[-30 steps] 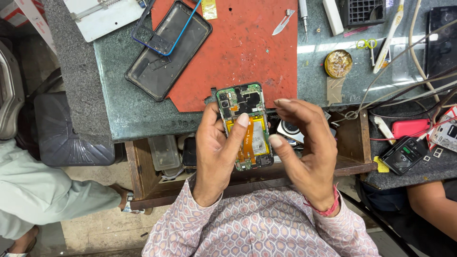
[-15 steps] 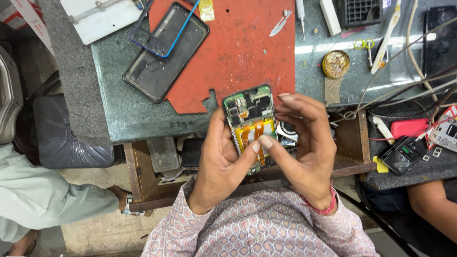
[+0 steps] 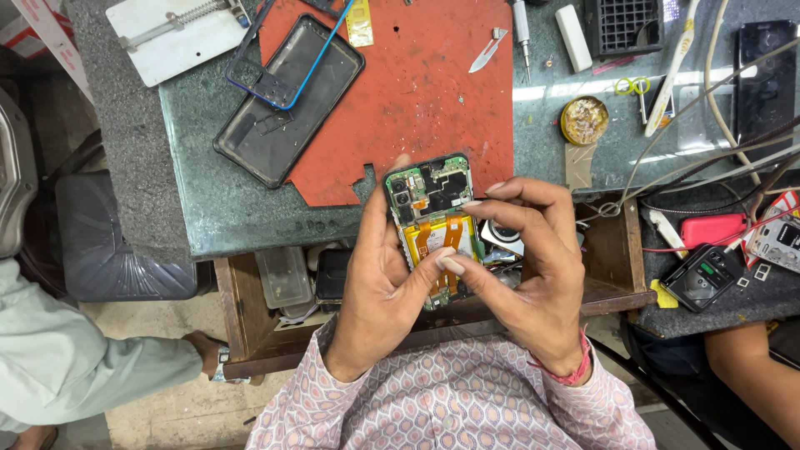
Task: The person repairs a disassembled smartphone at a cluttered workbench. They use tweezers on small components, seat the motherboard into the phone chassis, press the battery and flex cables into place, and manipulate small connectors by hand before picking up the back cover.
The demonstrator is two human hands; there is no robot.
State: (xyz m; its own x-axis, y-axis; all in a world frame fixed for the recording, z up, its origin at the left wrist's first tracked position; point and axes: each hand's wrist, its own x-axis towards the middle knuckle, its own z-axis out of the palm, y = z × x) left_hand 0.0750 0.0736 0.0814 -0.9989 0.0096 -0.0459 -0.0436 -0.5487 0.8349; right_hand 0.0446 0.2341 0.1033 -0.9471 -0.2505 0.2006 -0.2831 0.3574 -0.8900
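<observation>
Green stone benchtop (image 3: 217,208), seen from above, carries a red mat (image 3: 417,92); an open wooden drawer (image 3: 250,317) sits below its near edge, crowded with small parts. Both hands hold an opened phone (image 3: 433,221) over the drawer, just in front of the mat. Left hand (image 3: 379,283) cradles the phone from behind and along its left side, thumb laid across the yellow battery area. Right hand (image 3: 525,275) curls around the right side, its thumb meeting the left thumb in a press on the orange flex cables (image 3: 440,237) near the middle of the board; whether anything is pinched between the thumb tips cannot be told. Judged from what lies about, disassembly is well advanced: the back is off, the circuit board and cameras are exposed, and a dark back cover (image 3: 287,100) with a blue-edged frame (image 3: 279,54) rests on the mat's left corner. Battery and board remain seated in the body, so internal work appears unfinished. Elsewhere on the bench lie a blade (image 3: 486,52), a screwdriver (image 3: 521,25), a round tin (image 3: 584,120), a white plate (image 3: 179,33), cables (image 3: 717,158) and a small meter (image 3: 704,277). Another person's sleeve (image 3: 75,367) shows at lower left, and an arm (image 3: 754,375) at lower right.
</observation>
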